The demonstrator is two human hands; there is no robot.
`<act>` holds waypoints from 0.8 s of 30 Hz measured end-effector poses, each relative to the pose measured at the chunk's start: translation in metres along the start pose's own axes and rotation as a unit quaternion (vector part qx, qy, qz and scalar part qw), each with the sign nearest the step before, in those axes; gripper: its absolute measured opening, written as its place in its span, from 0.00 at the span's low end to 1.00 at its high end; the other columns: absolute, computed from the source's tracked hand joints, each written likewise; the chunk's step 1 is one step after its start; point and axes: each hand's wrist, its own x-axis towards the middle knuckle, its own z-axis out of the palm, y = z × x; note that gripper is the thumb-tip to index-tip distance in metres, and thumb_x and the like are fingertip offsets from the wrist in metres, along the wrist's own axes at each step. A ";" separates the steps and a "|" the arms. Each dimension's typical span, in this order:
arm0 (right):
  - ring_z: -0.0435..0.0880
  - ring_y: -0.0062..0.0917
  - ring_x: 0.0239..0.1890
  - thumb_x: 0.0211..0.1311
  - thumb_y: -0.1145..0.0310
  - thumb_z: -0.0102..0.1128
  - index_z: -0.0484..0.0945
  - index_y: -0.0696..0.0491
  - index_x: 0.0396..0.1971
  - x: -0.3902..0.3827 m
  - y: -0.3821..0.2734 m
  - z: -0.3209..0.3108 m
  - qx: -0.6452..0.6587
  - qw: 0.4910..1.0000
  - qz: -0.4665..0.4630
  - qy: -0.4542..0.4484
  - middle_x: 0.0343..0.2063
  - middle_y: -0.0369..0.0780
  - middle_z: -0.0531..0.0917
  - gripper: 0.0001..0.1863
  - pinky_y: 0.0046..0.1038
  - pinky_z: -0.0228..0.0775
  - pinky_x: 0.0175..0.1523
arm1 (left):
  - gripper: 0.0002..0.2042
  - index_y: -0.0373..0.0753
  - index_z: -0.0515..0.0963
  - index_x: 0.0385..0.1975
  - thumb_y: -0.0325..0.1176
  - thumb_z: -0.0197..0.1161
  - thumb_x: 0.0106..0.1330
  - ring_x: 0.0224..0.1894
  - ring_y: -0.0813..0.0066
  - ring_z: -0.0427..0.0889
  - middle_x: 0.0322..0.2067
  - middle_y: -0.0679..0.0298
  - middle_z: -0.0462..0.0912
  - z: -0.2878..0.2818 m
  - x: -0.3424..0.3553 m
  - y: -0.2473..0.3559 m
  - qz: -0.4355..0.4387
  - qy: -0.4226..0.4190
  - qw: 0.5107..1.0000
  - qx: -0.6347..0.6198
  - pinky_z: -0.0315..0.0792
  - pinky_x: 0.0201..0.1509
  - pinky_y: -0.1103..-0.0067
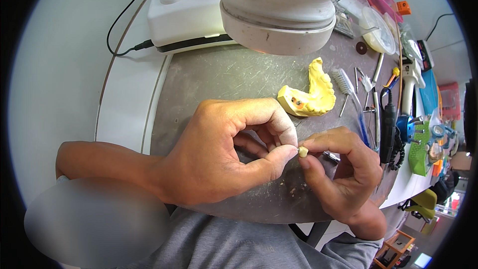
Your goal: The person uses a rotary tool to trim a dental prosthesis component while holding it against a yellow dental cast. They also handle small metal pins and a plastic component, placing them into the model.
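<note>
My left hand (224, 149) is closed in a pinch, thumb tip against forefinger, at the near middle of the bench. What it grips, if anything beyond the edge of the small piece, is too small to make out. Right beside its fingertips, my right hand (343, 169) pinches a small pale yellow tooth-shaped piece (302, 152) between thumb and forefinger. Just beyond the hands lies a yellow dental cast (316, 94), a curved arch with teeth and a dark, reddish hollow on its left part. Part of a metal tool shows behind my right fingers.
A wide white ribbed hose (279, 17) hangs over the far bench (199, 77). A white machine (186, 12) with a black cable stands far left. To the right lie a toothbrush (343, 80), thin tools, a black handpiece (388, 129) and a blue bur holder (408, 127). Crumbs lie under my hands.
</note>
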 end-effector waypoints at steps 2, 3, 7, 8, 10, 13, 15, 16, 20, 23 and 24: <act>0.85 0.26 0.35 0.55 0.82 0.69 0.81 0.63 0.37 0.000 -0.002 0.000 0.002 1.000 0.010 0.002 0.33 0.45 0.87 0.10 0.25 0.75 0.43 | 0.04 0.31 0.79 0.36 0.20 0.67 0.64 0.40 0.81 0.84 0.37 0.63 0.82 0.000 0.000 0.000 -0.004 0.001 1.000 -0.002 0.81 0.46 0.83; 0.86 0.26 0.35 0.55 0.82 0.69 0.81 0.63 0.37 0.000 -0.002 0.001 0.003 1.000 0.014 0.002 0.33 0.46 0.87 0.09 0.25 0.75 0.43 | 0.05 0.31 0.79 0.36 0.20 0.67 0.64 0.40 0.81 0.84 0.37 0.63 0.82 0.000 0.000 0.000 -0.008 0.002 1.000 -0.004 0.81 0.46 0.83; 0.86 0.27 0.35 0.55 0.82 0.69 0.81 0.63 0.37 0.000 -0.002 0.001 0.003 1.000 0.012 0.004 0.32 0.46 0.87 0.09 0.25 0.75 0.43 | 0.05 0.32 0.79 0.36 0.19 0.67 0.63 0.40 0.81 0.84 0.37 0.63 0.82 0.000 0.000 0.002 -0.019 0.001 1.000 0.000 0.81 0.47 0.82; 0.86 0.27 0.35 0.55 0.82 0.69 0.81 0.63 0.37 0.000 -0.002 0.001 0.004 1.000 0.010 0.003 0.32 0.46 0.87 0.09 0.25 0.75 0.43 | 0.05 0.32 0.79 0.36 0.19 0.67 0.63 0.40 0.81 0.84 0.37 0.63 0.83 0.000 0.000 0.001 -0.015 0.001 1.000 0.003 0.81 0.47 0.83; 0.86 0.27 0.35 0.55 0.82 0.69 0.81 0.63 0.36 0.001 -0.002 0.001 0.004 1.000 0.008 0.002 0.32 0.46 0.87 0.09 0.25 0.75 0.43 | 0.05 0.32 0.79 0.36 0.20 0.68 0.63 0.40 0.81 0.84 0.37 0.63 0.83 0.001 -0.001 0.001 -0.006 0.003 1.000 0.011 0.81 0.47 0.83; 0.86 0.27 0.34 0.55 0.81 0.70 0.81 0.64 0.36 0.000 -0.001 0.000 0.000 1.000 0.006 0.001 0.32 0.47 0.87 0.09 0.25 0.75 0.42 | 0.05 0.32 0.80 0.37 0.20 0.68 0.64 0.40 0.81 0.85 0.37 0.63 0.83 0.000 0.000 0.002 -0.014 0.001 1.000 0.012 0.81 0.47 0.83; 0.86 0.28 0.34 0.54 0.81 0.70 0.81 0.64 0.36 0.001 0.000 0.000 -0.002 1.000 0.001 0.001 0.32 0.47 0.87 0.10 0.25 0.75 0.42 | 0.05 0.32 0.80 0.37 0.21 0.68 0.64 0.40 0.81 0.85 0.37 0.63 0.84 0.001 -0.001 0.003 -0.020 0.007 1.000 0.018 0.81 0.48 0.82; 0.86 0.28 0.34 0.54 0.81 0.71 0.81 0.63 0.36 0.001 0.000 0.000 -0.001 1.000 -0.001 0.001 0.32 0.47 0.87 0.10 0.25 0.75 0.42 | 0.05 0.32 0.80 0.37 0.21 0.68 0.64 0.40 0.81 0.85 0.37 0.63 0.84 0.001 -0.001 0.003 -0.023 0.011 0.999 0.021 0.82 0.48 0.82; 0.86 0.28 0.35 0.53 0.80 0.72 0.81 0.63 0.36 0.000 -0.001 0.000 -0.004 1.000 0.000 0.000 0.32 0.47 0.87 0.11 0.26 0.75 0.42 | 0.05 0.32 0.80 0.37 0.21 0.69 0.64 0.40 0.81 0.85 0.37 0.63 0.84 0.002 0.000 0.001 -0.024 0.007 1.000 0.008 0.82 0.48 0.82; 0.86 0.28 0.35 0.53 0.80 0.72 0.81 0.63 0.36 0.000 -0.001 0.000 -0.008 1.000 0.006 -0.002 0.32 0.47 0.87 0.11 0.26 0.76 0.42 | 0.05 0.32 0.80 0.36 0.21 0.69 0.64 0.40 0.81 0.85 0.37 0.64 0.84 0.000 0.000 0.001 -0.011 -0.002 1.000 0.015 0.81 0.48 0.82; 0.86 0.28 0.35 0.53 0.80 0.72 0.81 0.63 0.36 0.000 -0.001 0.000 -0.009 1.000 0.007 -0.003 0.32 0.47 0.87 0.11 0.26 0.76 0.42 | 0.05 0.32 0.80 0.36 0.21 0.68 0.64 0.40 0.81 0.85 0.37 0.64 0.84 0.000 0.000 0.001 -0.005 -0.002 1.000 0.018 0.81 0.48 0.82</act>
